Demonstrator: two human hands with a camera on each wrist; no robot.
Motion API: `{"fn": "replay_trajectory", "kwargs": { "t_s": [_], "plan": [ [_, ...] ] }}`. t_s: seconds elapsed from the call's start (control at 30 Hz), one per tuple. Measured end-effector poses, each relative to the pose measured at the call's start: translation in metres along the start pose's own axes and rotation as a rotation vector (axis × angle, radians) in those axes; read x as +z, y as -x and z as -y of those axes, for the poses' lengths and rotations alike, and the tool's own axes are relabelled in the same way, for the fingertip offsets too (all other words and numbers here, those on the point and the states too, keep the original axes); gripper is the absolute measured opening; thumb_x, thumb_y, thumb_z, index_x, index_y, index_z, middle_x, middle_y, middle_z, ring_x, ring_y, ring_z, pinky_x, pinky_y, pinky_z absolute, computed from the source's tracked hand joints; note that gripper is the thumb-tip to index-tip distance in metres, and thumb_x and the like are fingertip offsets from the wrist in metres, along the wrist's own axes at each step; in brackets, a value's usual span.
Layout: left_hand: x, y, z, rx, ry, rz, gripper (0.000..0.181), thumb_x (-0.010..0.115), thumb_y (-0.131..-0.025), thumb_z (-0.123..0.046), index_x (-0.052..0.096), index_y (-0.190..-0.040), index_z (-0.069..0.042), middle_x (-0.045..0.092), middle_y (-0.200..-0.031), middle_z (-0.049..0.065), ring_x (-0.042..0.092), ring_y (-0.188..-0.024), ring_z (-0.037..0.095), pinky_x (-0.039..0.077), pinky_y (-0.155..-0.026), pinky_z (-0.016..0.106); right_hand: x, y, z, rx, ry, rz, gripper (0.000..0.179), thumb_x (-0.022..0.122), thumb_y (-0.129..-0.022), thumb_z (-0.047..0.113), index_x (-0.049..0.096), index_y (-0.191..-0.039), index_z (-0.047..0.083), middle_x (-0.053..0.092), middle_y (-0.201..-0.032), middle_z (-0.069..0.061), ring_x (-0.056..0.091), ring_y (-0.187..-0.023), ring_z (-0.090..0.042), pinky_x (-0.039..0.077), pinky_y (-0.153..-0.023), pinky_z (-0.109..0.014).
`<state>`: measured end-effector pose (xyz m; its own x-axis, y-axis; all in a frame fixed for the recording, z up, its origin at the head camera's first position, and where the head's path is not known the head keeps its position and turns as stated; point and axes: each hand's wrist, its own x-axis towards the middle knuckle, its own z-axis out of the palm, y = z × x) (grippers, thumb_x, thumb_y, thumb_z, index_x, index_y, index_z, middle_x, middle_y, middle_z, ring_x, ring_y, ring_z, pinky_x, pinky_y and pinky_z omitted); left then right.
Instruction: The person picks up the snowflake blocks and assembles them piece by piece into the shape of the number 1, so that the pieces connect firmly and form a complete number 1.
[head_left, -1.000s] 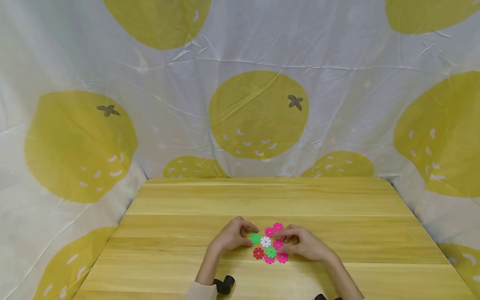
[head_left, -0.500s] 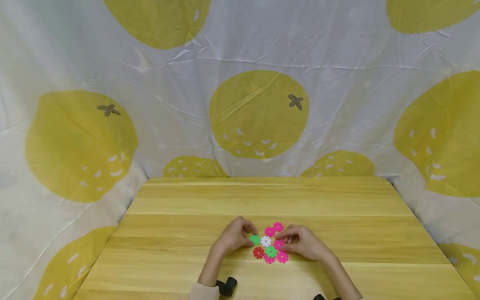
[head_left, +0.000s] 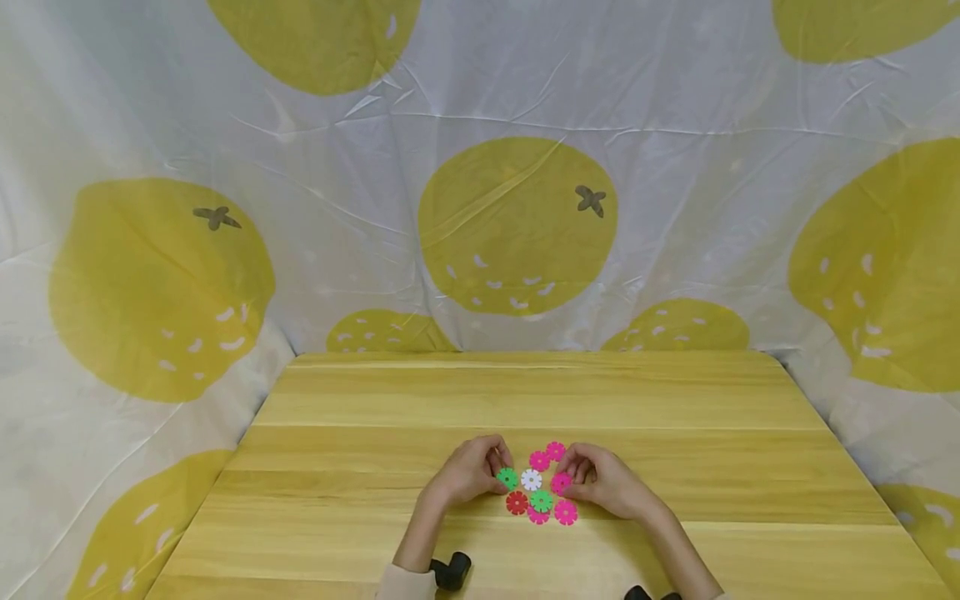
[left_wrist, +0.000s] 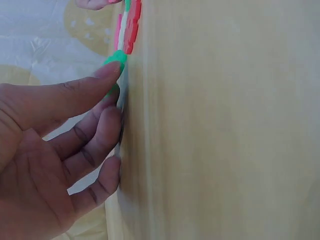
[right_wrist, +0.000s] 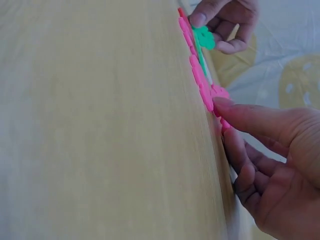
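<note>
Several small notched plastic building discs lie grouped on the wooden table. My left hand (head_left: 467, 471) pinches a green disc (head_left: 507, 478) between thumb and fingers at the group's left; the left wrist view shows this green disc (left_wrist: 115, 58) tilted, partly behind the thumb. On the opposite side, my right hand (head_left: 606, 482) pinches a pink disc (head_left: 560, 483) by its right edge. Between them sits a white disc (head_left: 531, 479). In front are a red disc (head_left: 517, 502) and a second green disc (head_left: 542, 501), which overlaps a pink disc (head_left: 538, 517) beneath it.
Two more pink discs, one nearer (head_left: 539, 460) and one farther (head_left: 555, 451), lie behind the white one. Another pink disc (head_left: 566, 512) is at the front right. A lemon-print cloth (head_left: 517, 225) hangs behind the wooden table (head_left: 337, 467). Black wrist devices show at the bottom, including the left one (head_left: 452, 571).
The left green disc has shifted slightly left and tilted in my left fingers. My right fingers have drawn in on the pink disc, which has moved slightly right, apart from the white one.
</note>
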<state>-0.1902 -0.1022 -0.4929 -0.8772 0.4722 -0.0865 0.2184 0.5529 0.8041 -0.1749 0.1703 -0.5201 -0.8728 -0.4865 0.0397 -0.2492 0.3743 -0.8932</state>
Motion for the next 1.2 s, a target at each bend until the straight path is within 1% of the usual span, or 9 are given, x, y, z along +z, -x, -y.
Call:
{"fn": "replay_trajectory", "kwargs": {
  "t_s": [0.1, 0.23, 0.37, 0.43, 0.6, 0.67, 0.8, 0.97, 1.2],
  "plan": [
    [-0.001, 0.000, 0.001, 0.011, 0.027, 0.016, 0.023, 0.082, -0.080, 0.009, 0.069, -0.096, -0.001, 0.062, -0.077, 0.010, 0.053, -0.067, 0.012, 0.044, -0.059, 0.019, -0.001, 0.000, 0.001, 0.017, -0.032, -0.002, 0.019, 0.076, -0.092, 0.005, 0.064, -0.105, -0.001, 0.063, -0.087, -0.010, 0.055, -0.077, -0.007, 0.049, -0.067, -0.019],
    [-0.001, 0.001, 0.003, 0.022, 0.089, 0.032, 0.017, 0.075, -0.085, 0.012, 0.072, -0.099, 0.002, 0.065, -0.076, 0.014, 0.061, -0.063, 0.019, 0.049, -0.057, 0.021, -0.002, 0.001, 0.000, 0.027, -0.061, -0.003, 0.018, 0.069, -0.098, 0.006, 0.061, -0.112, -0.003, 0.066, -0.088, -0.013, 0.059, -0.076, -0.010, 0.049, -0.067, -0.019],
    [-0.001, 0.000, 0.003, 0.035, 0.115, 0.006, 0.013, 0.070, -0.090, 0.010, 0.075, -0.098, 0.002, 0.069, -0.076, 0.018, 0.067, -0.063, 0.024, 0.054, -0.059, 0.025, -0.003, 0.002, -0.002, 0.036, -0.055, -0.022, 0.022, 0.068, -0.099, 0.008, 0.067, -0.119, -0.002, 0.069, -0.090, -0.012, 0.060, -0.075, -0.009, 0.049, -0.064, -0.019],
    [-0.001, 0.000, 0.003, 0.040, 0.103, -0.025, 0.012, 0.070, -0.091, 0.007, 0.078, -0.097, 0.000, 0.070, -0.078, 0.015, 0.065, -0.065, 0.020, 0.054, -0.060, 0.024, -0.004, 0.002, -0.003, 0.046, -0.050, -0.038, 0.022, 0.069, -0.099, 0.009, 0.071, -0.119, 0.000, 0.070, -0.089, -0.012, 0.061, -0.073, -0.008, 0.051, -0.062, -0.020],
    [-0.003, 0.000, 0.000, 0.054, 0.091, -0.087, 0.008, 0.074, -0.092, -0.001, 0.080, -0.096, -0.004, 0.073, -0.084, 0.009, 0.059, -0.069, 0.010, 0.050, -0.061, 0.020, -0.008, 0.002, -0.002, 0.072, -0.214, -0.030, 0.027, 0.066, -0.099, 0.004, 0.068, -0.123, -0.011, 0.074, -0.095, -0.024, 0.072, -0.076, -0.015, 0.062, -0.069, -0.028],
    [-0.004, 0.000, 0.000, 0.063, 0.114, -0.087, 0.008, 0.074, -0.092, -0.001, 0.080, -0.097, -0.004, 0.074, -0.086, 0.011, 0.060, -0.071, 0.011, 0.051, -0.062, 0.020, -0.009, 0.002, -0.001, 0.083, -0.280, -0.031, 0.030, 0.064, -0.100, 0.000, 0.064, -0.125, -0.015, 0.074, -0.098, -0.027, 0.075, -0.078, -0.018, 0.064, -0.072, -0.032],
    [-0.005, 0.000, -0.001, 0.064, 0.162, -0.068, 0.006, 0.076, -0.091, 0.000, 0.079, -0.096, -0.001, 0.075, -0.090, 0.015, 0.065, -0.074, 0.016, 0.052, -0.063, 0.019, -0.008, 0.001, 0.002, 0.121, -0.314, -0.070, 0.033, 0.066, -0.098, 0.000, 0.063, -0.127, -0.015, 0.074, -0.096, -0.025, 0.076, -0.079, -0.017, 0.064, -0.074, -0.034],
    [-0.004, -0.001, -0.003, 0.083, 0.166, -0.074, 0.004, 0.076, -0.091, -0.002, 0.078, -0.094, 0.000, 0.076, -0.092, 0.015, 0.069, -0.075, 0.027, 0.052, -0.062, 0.019, -0.005, -0.001, 0.006, 0.147, -0.364, -0.113, 0.035, 0.069, -0.097, 0.001, 0.063, -0.127, -0.015, 0.075, -0.097, -0.030, 0.077, -0.080, -0.017, 0.064, -0.075, -0.036],
    [-0.001, -0.002, -0.009, 0.110, 0.171, -0.093, 0.005, 0.075, -0.094, -0.006, 0.079, -0.096, -0.004, 0.078, -0.091, 0.011, 0.072, -0.078, 0.024, 0.058, -0.067, 0.024, 0.004, -0.004, 0.016, 0.127, -0.427, -0.147, 0.037, 0.072, -0.096, 0.005, 0.064, -0.125, -0.016, 0.074, -0.097, -0.031, 0.078, -0.080, -0.022, 0.064, -0.077, -0.041]
  ]
}}
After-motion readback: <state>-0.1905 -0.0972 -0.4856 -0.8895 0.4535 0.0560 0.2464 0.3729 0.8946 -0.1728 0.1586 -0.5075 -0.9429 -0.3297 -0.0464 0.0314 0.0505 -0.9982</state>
